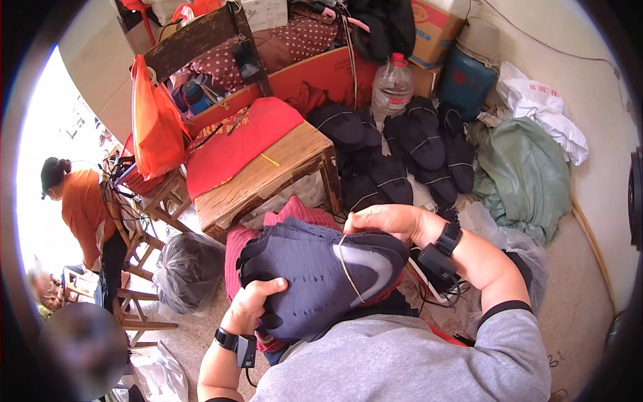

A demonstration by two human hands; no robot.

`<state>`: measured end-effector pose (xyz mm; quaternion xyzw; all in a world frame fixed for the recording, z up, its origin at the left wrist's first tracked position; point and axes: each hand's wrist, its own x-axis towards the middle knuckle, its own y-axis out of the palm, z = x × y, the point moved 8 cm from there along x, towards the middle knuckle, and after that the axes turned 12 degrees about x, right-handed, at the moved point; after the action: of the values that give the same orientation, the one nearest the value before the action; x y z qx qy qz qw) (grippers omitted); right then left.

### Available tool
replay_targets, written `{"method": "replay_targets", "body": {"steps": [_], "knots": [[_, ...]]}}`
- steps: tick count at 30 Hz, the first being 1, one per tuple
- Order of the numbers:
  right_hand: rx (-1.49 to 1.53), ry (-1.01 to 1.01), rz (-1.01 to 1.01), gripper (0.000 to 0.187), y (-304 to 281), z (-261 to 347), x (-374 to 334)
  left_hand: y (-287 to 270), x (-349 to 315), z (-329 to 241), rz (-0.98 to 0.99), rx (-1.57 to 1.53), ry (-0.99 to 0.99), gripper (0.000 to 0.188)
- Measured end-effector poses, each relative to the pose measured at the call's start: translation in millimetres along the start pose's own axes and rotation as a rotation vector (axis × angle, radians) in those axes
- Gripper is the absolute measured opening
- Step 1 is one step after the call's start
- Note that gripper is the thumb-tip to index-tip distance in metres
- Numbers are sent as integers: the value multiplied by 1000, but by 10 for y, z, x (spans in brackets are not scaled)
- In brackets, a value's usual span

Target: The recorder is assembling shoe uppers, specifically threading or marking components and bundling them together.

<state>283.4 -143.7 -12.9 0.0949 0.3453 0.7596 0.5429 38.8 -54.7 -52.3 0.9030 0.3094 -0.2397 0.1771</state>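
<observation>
A thick stack of dark grey knit shoe uppers, with a pale curved patch on the top one, rests over my lap. A thin tan elastic band loops across the stack near its right end. My left hand grips the stack's left edge, thumb on top and the other fingers hidden beneath. At the far edge, my right hand is closed with its fingertips at the upper end of the band. Red striped cloth shows under and behind the stack.
Ahead stands a wooden stool-table partly covered by a red cloth. Banded bundles of dark uppers lie beyond, beside a clear bottle and green sack. At left are a grey plastic bag and a person in orange.
</observation>
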Motion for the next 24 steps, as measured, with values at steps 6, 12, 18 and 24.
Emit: {"method": "replay_targets", "body": {"steps": [6, 12, 18, 24], "knots": [[165, -119, -86, 27, -3, -51, 53, 14, -81, -16, -23, -36, -61, 66], [261, -644, -185, 18, -193, 473, -205, -253, -195, -38, -139, -197, 87, 65], [293, -750, -265, 42, -433, 845, -620, -978, -359, 180, -339, -433, 210, 67], [351, -558, -456, 43, -736, 460, -421, -1459, -668, 380, -425, -577, 309, 67]]}}
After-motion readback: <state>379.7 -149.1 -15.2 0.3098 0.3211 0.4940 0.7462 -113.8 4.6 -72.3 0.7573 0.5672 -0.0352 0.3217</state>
